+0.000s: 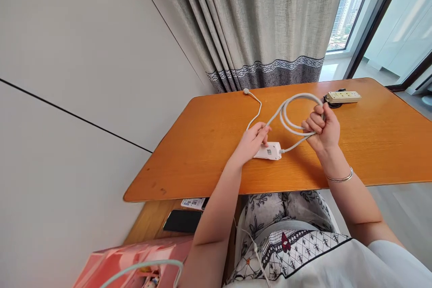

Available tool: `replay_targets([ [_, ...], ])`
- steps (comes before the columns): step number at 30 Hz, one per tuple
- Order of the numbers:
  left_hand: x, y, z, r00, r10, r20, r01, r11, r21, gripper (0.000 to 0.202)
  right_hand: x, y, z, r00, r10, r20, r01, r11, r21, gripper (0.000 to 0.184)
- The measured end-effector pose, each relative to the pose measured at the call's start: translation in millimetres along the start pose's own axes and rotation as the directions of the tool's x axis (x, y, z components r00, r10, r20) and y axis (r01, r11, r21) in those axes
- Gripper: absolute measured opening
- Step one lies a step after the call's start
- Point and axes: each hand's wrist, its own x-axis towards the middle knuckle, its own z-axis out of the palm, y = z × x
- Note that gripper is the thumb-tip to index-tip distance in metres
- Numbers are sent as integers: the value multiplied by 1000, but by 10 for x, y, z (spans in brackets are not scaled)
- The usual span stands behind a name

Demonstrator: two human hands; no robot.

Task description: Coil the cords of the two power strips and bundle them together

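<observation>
A white power strip (270, 151) lies on the orange wooden table (202, 153) in front of me. Its grey-white cable (290, 109) is wound in a couple of loops. My right hand (322, 129) is closed round those loops and holds them up above the table. My left hand (254, 140) rests over the strip's left end and pinches the free run of cable, which trails back to a plug (246, 91) near the table's far edge.
A second, cream power strip (343, 96) lies at the far right of the table on a dark object. Grey curtains (256, 22) hang behind. On a lower shelf at left lie a black phone (182, 221) and a pink bag (135, 263).
</observation>
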Motion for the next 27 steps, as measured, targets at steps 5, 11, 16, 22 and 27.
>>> replay_targets([
  [5, -156, 57, -173, 999, -31, -32, 42, 904, 425, 34, 45, -90, -32, 930, -311, -195, 315, 949, -14, 39],
  [11, -380, 419, 25, 977, 149, 153, -213, 609, 764, 33, 72, 88, -49, 859, -487, -157, 436, 858, -272, 41],
  [16, -391, 603, 82, 838, 494, 233, -459, 407, 790, 38, -23, 276, -56, 931, -315, 186, 364, 739, -567, 43],
  [22, -131, 751, -28, 766, 613, 196, -576, 517, 633, 23, -135, 359, -33, 923, 21, 384, 268, 684, -679, 45],
  [27, 113, 786, -107, 833, 532, 152, -538, 715, 448, 32, -160, 386, -31, 836, 326, 441, 16, 789, -614, 58],
])
